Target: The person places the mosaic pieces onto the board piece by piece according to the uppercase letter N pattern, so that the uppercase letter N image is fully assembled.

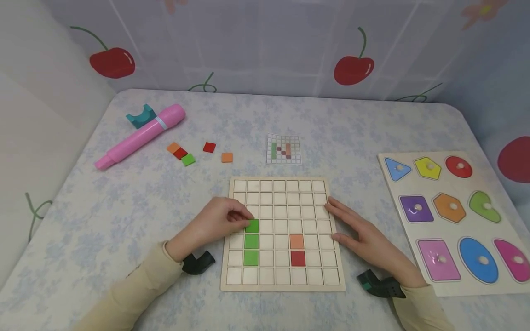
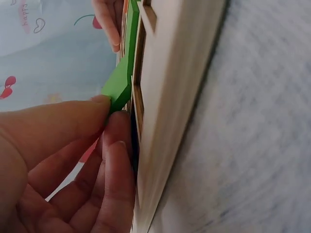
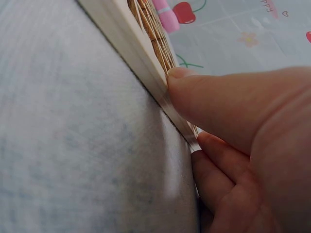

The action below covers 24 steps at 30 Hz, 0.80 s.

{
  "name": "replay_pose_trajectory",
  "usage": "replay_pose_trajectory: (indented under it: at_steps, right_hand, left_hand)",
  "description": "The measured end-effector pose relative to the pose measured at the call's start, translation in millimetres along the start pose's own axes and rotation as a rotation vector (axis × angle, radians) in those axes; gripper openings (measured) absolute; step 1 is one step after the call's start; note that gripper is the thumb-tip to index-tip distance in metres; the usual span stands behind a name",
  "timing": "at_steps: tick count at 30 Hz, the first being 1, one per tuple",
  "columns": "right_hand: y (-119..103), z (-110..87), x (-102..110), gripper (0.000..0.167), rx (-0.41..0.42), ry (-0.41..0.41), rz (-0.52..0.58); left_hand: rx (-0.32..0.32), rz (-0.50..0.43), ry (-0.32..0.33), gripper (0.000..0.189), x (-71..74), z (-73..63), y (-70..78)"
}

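A wooden grid board [image 1: 242,286] lies on the table before me. My left hand [image 1: 221,219] pinches a green square tile [image 2: 117,88] between thumb and fingers, tilted at a cell in the board's second column. Below it in that column sit two green tiles [image 1: 251,257]. Farther right on the board, an orange tile [image 1: 296,241] lies directly above a red tile [image 1: 298,258]. My right hand [image 1: 364,236] touches the board's right edge with thumb and fingertips, its fingers fairly straight. In the right wrist view the thumb [image 3: 194,92] rests against the board's rim.
Behind the board lies a small printed pattern card [image 1: 284,149]. Loose orange, red and green tiles [image 1: 188,159] are scattered at the back left, near a pink pen-shaped stick [image 1: 141,138] and a teal curved block [image 1: 141,116]. A shape puzzle board [image 1: 414,289] with knobbed pieces occupies the right side.
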State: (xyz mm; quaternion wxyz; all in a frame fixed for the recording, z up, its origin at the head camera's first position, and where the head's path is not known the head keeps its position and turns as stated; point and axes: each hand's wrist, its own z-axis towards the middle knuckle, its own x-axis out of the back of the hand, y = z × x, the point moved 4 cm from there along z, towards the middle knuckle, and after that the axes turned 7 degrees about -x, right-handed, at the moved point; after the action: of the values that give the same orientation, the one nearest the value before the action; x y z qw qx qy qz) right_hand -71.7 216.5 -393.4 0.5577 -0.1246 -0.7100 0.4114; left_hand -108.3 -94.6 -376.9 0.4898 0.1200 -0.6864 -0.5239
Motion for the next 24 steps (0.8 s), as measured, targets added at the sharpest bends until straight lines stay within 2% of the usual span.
replay_pose_trajectory:
  at_steps: [7, 10, 12, 14, 16, 20, 22, 24]
  right_hand:
    - [0.2, 1.2, 1.3, 0.063, 0.008, 0.008, -0.01]
    - [-0.2, 1.1, 1.5, 0.063, 0.0, 0.007, -0.011]
    - [-0.5, 0.9, 1.4, 0.063, -0.003, 0.006, -0.01]
    - [-0.5, 0.9, 1.1, 0.063, -0.006, 0.005, -0.008]
    - [-0.2, 0.9, 0.7, 0.063, -0.007, 0.004, -0.006]
    - [1.0, 0.4, -0.2, 0.063, -0.002, 0.003, -0.006]
    - [1.6, 0.3, -0.7, 0.064, -0.001, 0.005, -0.004]
    - [2.4, 0.4, -1.6, 0.064, -0.003, 0.005, 0.0]
  left_hand:
    - [-0.085, 0.129, 0.015, 0.009, 0.7, 1.6, 4.2]
    - [-0.098, 0.103, 0.015, 0.009, 5.3, 3.0, 0.7]
    - [-0.088, 0.06, 0.043, 0.011, 15.3, 3.9, -4.3]
    - [-0.046, 0.012, 0.103, 0.013, 32.8, 4.0, -11.8]
    - [0.024, -0.018, 0.195, 0.017, 55.9, 2.3, -23.0]
    - [0.206, 0.02, 0.363, 0.027, 102.6, -6.7, -49.1]
    - [0.288, 0.049, 0.413, 0.032, 120.6, -11.5, -60.5]
    - [0.352, 0.068, 0.434, 0.035, 133.2, -15.7, -69.1]
